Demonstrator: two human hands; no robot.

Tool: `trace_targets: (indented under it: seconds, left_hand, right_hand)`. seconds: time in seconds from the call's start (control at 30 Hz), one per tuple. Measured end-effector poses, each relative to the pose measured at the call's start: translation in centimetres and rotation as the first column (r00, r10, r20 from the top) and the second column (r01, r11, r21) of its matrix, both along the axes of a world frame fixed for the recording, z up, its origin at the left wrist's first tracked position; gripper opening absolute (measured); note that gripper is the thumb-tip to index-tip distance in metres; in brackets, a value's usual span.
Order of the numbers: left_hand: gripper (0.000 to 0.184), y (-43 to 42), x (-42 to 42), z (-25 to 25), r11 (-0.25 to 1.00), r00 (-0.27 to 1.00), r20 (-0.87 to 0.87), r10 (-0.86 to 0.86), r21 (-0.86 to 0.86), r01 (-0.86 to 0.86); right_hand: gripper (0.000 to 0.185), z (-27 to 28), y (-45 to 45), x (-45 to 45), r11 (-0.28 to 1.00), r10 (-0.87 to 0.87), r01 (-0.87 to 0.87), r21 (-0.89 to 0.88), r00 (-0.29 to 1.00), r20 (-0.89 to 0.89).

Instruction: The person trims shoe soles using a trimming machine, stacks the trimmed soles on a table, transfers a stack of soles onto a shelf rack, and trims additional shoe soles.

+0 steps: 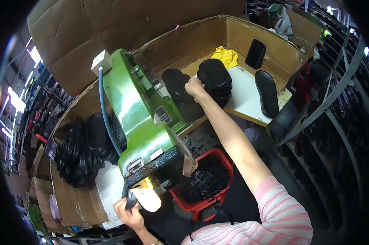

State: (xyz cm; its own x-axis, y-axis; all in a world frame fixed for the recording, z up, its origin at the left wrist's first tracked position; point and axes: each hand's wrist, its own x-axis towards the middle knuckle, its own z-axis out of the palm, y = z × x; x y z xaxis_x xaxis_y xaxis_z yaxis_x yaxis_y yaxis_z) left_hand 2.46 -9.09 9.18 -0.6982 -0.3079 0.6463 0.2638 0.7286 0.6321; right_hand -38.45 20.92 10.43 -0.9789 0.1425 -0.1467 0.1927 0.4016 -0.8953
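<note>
My left hand (128, 213) is at the lower left, its fingers closed round a small black piece (130, 201) beside the lit work plate (146, 198) of the green machine (131, 106). My right arm reaches forward. My right hand (196, 89) has its fingers curled at the near left side of a stack of black soles (215, 81); whether it grips one is hidden. Another pile of black soles (175, 81) lies just left of that hand, against the machine.
A red bin (229, 181) with black scraps stands below the machine. Left are heaped black soles (76, 151). Within the cardboard box wall (184, 45) are a yellow cloth (226, 56), a phone-like black object (255, 54) and a single sole (267, 94). Racks stand right.
</note>
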Motion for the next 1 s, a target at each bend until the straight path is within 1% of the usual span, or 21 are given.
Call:
trace_targets:
  seconds: [0.13, 0.17, 0.2, 0.23, 0.3, 0.33, 0.37, 0.4, 0.43, 0.47, 0.5, 0.53, 0.57, 0.6, 0.63, 0.7, 0.77, 0.83, 0.87, 0.93, 1.0]
  left_hand:
    - [0.033, 0.3, 4.8, 1.1, 0.975, 0.989, 0.129, -0.07, 0.219, 0.04]
    - [0.034, 0.9, 5.2, 0.8, 0.967, 0.987, 0.131, -0.097, 0.248, 0.062]
    - [0.035, 1.3, 5.3, 0.7, 0.971, 0.976, 0.161, -0.143, 0.213, 0.107]
    - [0.036, 1.8, 5.4, 0.6, 0.972, 0.963, 0.197, -0.181, 0.184, 0.145]
    - [0.037, 3.4, 4.9, -0.3, 0.922, 0.943, 0.182, -0.279, 0.325, 0.21]
    - [0.036, 4.4, 4.3, -0.6, 0.884, 0.935, 0.16, -0.316, 0.407, 0.229]
    - [0.035, 5.5, 3.9, -1.0, 0.837, 0.927, 0.132, -0.35, 0.488, 0.247]
    - [0.034, 6.5, 3.4, -1.5, 0.799, 0.924, 0.114, -0.366, 0.548, 0.249]
    - [0.033, 7.4, 2.8, -2.0, 0.756, 0.918, 0.088, -0.386, 0.6, 0.26]
    - [0.033, 8.4, 2.2, -2.7, 0.694, 0.913, 0.054, -0.404, 0.668, 0.267]
    - [0.033, 9.1, 1.6, -3.2, 0.629, 0.906, 0.015, -0.423, 0.725, 0.281]
    - [0.034, 9.7, 0.8, -3.2, 0.619, 0.898, 0.006, -0.441, 0.726, 0.299]
    - [0.034, 9.6, 0.0, -2.5, 0.71, 0.883, 0.047, -0.467, 0.615, 0.343]
    - [0.033, 9.9, -0.8, -2.5, 0.678, 0.888, 0.021, -0.459, 0.655, 0.335]
    - [0.033, 10.3, -1.4, -2.5, 0.643, 0.892, -0.007, -0.452, 0.691, 0.331]
    - [0.033, 10.9, -2.7, -2.4, 0.654, 0.897, -0.061, -0.438, 0.662, 0.365]
    - [0.033, 10.8, -3.4, -3.0, 0.669, 0.9, -0.13, -0.416, 0.627, 0.4]
    - [0.032, 10.3, -3.4, -3.7, 0.5, 0.855, -0.139, -0.499, 0.76, 0.415]
    - [0.032, 10.2, -3.2, -3.7, 0.499, 0.858, -0.139, -0.494, 0.764, 0.411]
    - [0.031, 9.7, -3.0, -3.3, 0.604, 0.882, -0.137, -0.45, 0.681, 0.414]
    - [0.031, 8.5, -2.8, -3.9, 0.594, 0.878, -0.185, -0.442, 0.673, 0.44]
  right_hand:
    - [0.042, 1.0, 0.1, 2.6, 0.983, -0.008, 0.037, 0.178, 0.987, -0.158]
    - [0.042, 0.6, 0.3, 3.8, 0.97, -0.025, 0.092, 0.227, 0.96, -0.28]
    - [0.042, 0.3, 1.2, 5.3, 0.965, 0.007, 0.098, 0.244, 0.917, -0.398]
    - [0.038, 0.0, 1.9, 7.8, 0.962, 0.04, 0.163, 0.221, 0.715, -0.698]
    - [0.021, 0.0, 3.1, 15.0, 0.999, -0.047, 0.047, -0.022, 0.62, -0.783]
    - [0.016, -2.0, 3.3, 18.3, 0.924, -0.184, -0.102, -0.368, 0.725, -0.664]
    - [0.013, -3.4, 3.8, 21.9, 0.783, -0.201, -0.13, -0.609, 0.873, -0.444]
    - [0.021, -4.4, 3.9, 25.5, 0.781, -0.14, -0.126, -0.612, 0.919, -0.367]
    - [0.041, -5.4, 4.0, 27.8, 0.673, -0.158, -0.054, -0.737, 0.964, -0.215]
    - [0.062, -6.2, 4.6, 29.6, 0.666, -0.07, -0.117, -0.737, 0.973, -0.218]
    - [0.076, -8.0, 5.3, 30.6, 0.615, -0.057, -0.178, -0.768, 0.961, -0.269]
    - [0.081, -7.8, 5.4, 30.8, 0.664, -0.082, -0.191, -0.723, 0.942, -0.325]
    - [0.087, -6.8, 5.3, 31.1, 0.71, -0.105, -0.198, -0.676, 0.919, -0.379]
    - [0.095, -5.6, 5.0, 30.9, 0.709, -0.159, -0.178, -0.682, 0.902, -0.4]
    - [0.091, -5.9, 5.4, 30.5, 0.72, -0.198, -0.167, -0.674, 0.881, -0.429]
    - [0.084, -5.6, 5.7, 29.6, 0.814, -0.188, -0.161, -0.558, 0.836, -0.516]
    - [0.081, -5.2, 5.2, 29.4, 0.805, -0.205, -0.166, -0.57, 0.823, -0.529]
    - [0.078, -5.2, 4.9, 29.2, 0.796, -0.218, -0.166, -0.582, 0.818, -0.532]
    - [0.077, -5.5, 4.9, 29.2, 0.813, -0.209, -0.15, -0.563, 0.827, -0.522]
    - [0.071, -6.2, 4.3, 29.5, 0.823, -0.226, -0.115, -0.556, 0.832, -0.507]
    - [0.069, -7.5, 4.0, 29.3, 0.844, -0.19, -0.139, -0.518, 0.825, -0.532]
